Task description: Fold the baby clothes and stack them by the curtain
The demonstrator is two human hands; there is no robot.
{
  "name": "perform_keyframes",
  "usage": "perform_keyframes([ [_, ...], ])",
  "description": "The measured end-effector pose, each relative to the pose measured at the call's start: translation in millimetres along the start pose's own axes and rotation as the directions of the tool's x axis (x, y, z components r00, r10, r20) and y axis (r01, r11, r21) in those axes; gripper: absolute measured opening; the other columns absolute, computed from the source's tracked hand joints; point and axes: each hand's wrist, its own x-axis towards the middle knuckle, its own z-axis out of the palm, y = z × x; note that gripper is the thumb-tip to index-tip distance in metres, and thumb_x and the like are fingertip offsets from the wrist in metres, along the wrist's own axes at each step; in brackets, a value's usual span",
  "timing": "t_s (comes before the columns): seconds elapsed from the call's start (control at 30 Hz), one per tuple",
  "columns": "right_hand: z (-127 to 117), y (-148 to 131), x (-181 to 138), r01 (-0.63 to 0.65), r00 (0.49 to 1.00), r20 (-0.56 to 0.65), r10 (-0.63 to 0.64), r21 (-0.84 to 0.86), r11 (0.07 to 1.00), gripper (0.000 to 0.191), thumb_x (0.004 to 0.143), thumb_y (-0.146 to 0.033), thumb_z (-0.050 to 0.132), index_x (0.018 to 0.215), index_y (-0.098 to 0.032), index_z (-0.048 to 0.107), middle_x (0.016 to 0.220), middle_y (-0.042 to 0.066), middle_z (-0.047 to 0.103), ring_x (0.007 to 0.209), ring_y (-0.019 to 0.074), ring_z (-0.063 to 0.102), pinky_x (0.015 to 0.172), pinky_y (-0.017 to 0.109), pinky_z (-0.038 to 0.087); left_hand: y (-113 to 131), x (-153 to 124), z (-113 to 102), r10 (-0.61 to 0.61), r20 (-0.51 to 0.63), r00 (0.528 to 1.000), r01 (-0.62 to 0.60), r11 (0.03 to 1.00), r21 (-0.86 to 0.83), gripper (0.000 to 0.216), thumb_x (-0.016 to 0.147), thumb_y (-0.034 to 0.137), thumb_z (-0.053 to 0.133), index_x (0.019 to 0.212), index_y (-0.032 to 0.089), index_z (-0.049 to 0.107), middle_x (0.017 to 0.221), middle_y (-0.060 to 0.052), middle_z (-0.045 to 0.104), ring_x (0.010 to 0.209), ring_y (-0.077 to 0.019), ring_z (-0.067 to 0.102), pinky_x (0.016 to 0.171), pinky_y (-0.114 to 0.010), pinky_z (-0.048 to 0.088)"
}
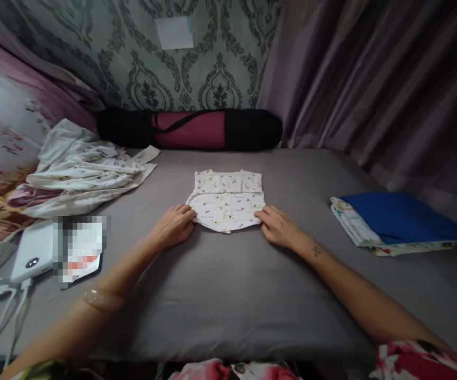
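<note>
A small white baby garment [228,206] with a scattered coloured print lies partly folded on the grey bed sheet [228,285]. Its upper part is turned over in a band across the far side, and the near edge curves outward. My left hand [175,226] is closed with the fingertips pinching its near left corner. At the near right corner, my right hand [279,226] grips the cloth between thumb and curled fingers. Both palms face down, close to the sheet.
Crumpled white clothes [82,169] lie at the left. Folded cloths with a blue one [402,216] on top sit at the right. A black and maroon long bag [189,129] rests along the wall. A white power bank [34,253] with cables and a blurred-out phone-like object [82,248] are near left.
</note>
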Motion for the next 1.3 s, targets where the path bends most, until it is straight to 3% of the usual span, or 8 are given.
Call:
perform_keyframes([
  [0.13, 7.1, 1.7, 7.1, -0.068, 0.995, -0.068, 0.067, -0.005, 0.998, 0.023, 0.085, -0.013, 0.046, 0.097, -0.018, 0.064, 0.094, 0.009, 0.06, 0.093, 0.0222, 0.053, 0.084, 0.032, 0.042, -1.6, 2.5, 0.4, -0.028, -0.029, 0.999, 0.027, 0.999, -0.032, 0.018, 0.088, 0.024, 0.043, 0.093, 0.018, 0.059, 0.098, -0.011, 0.061, 0.091, -0.025, 0.055, 0.081, -0.039, 0.045],
  [0.3, 6.3, 8.9, 17.1, -0.102, 0.984, -0.137, 0.114, 0.092, 0.99, 0.023, 0.078, -0.01, 0.048, 0.091, -0.019, 0.065, 0.098, 0.009, 0.062, 0.094, 0.0219, 0.056, 0.085, 0.032, 0.043, -10.7, 6.9, 1.7, -0.146, -0.153, 0.977, 0.101, 0.957, -0.271, 0.019, 0.09, 0.028, 0.044, 0.096, 0.019, 0.059, 0.092, -0.006, 0.064, 0.083, -0.019, 0.058, 0.078, -0.032, 0.046],
  [0.47, 0.9, 17.4, 36.5, -0.161, 0.956, -0.179, 0.232, 0.34, 0.926, 0.033, 0.081, -0.012, 0.044, 0.105, -0.02, 0.065, 0.105, 0.006, 0.069, 0.095, 0.019, 0.062, 0.086, 0.029, 0.046, -17.2, 26.6, 1.7, -0.381, -0.203, 0.902, 0.221, 0.81, -0.543, 0.029, 0.091, 0.039, 0.047, 0.1, 0.018, 0.063, 0.086, -0.003, 0.067, 0.071, -0.0143, 0.057, 0.066, -0.025, 0.045],
  [0.67, 9.4, 33.1, 63.4, -0.247, 0.895, -0.266, 0.358, 0.371, 0.895, 0.034, 0.082, -0.016, 0.044, 0.108, -0.02, 0.066, 0.099, 0.006, 0.072, 0.08, 0.0185, 0.064, 0.075, 0.028, 0.048, -28.3, 58.8, 11.2, -0.494, -0.252, 0.832, 0.207, 0.699, -0.685, 0.03, 0.088, 0.041, 0.048, 0.099, 0.017, 0.064, 0.081, -0.001, 0.065, 0.071, -0.0133, 0.056, 0.067, -0.022, 0.045],
  [0.8, 17.1, 43.0, 80.9, -0.186, 0.851, -0.386, 0.356, 0.413, 0.892, 0.03, 0.081, -0.015, 0.045, 0.102, -0.019, 0.067, 0.095, 0.007, 0.071, 0.082, 0.0189, 0.064, 0.076, 0.028, 0.048, -34.9, 79.0, 20.6, -0.54, -0.297, 0.787, 0.206, 0.686, -0.698, 0.028, 0.088, 0.036, 0.046, 0.098, 0.016, 0.062, 0.075, 0.0, 0.06, 0.067, -0.0132, 0.053, 0.064, -0.023, 0.042],
  [0.9, 22.8, 49.5, 93.8, -0.192, 0.838, -0.409, 0.36, 0.397, 0.897, 0.03, 0.083, -0.014, 0.045, 0.105, -0.019, 0.065, 0.102, 0.008, 0.07, 0.092, 0.02, 0.064, 0.081, 0.029, 0.047, -41.7, 95.0, 29.1, -0.549, -0.348, 0.76, 0.212, 0.716, -0.665, 0.027, 0.089, 0.033, 0.043, 0.099, 0.017, 0.062, 0.078, -0.002, 0.061, 0.07, -0.0147, 0.054, 0.067, -0.025, 0.043],
  [1.1, 35.0, 61.1, 115.6, -0.371, 0.839, -0.31, 0.448, 0.277, 0.886, 0.035, 0.088, -0.012, 0.04, 0.115, -0.019, 0.062, 0.112, 0.009, 0.066, 0.103, 0.0212, 0.06, 0.087, 0.029, 0.045, -62.5, 126.0, 50.8, -0.494, -0.404, 0.77, 0.242, 0.811, -0.532, 0.024, 0.09, 0.024, 0.04, 0.099, 0.017, 0.061, 0.091, -0.007, 0.065, 0.085, -0.0192, 0.059, 0.08, -0.03, 0.046],
  [1.3, 41.4, 66.4, 122.2, -0.491, 0.84, -0.172, 0.515, 0.164, 0.856, 0.035, 0.095, -0.016, 0.037, 0.121, -0.018, 0.06, 0.118, 0.009, 0.064, 0.108, 0.0208, 0.059, 0.088, 0.027, 0.043, -72.5, 138.4, 63.5, -0.526, -0.316, 0.79, 0.38, 0.824, -0.421, 0.028, 0.091, 0.02, 0.039, 0.11, 0.018, 0.06, 0.099, -0.009, 0.065, 0.09, -0.0208, 0.06, 0.079, -0.03, 0.047],
])
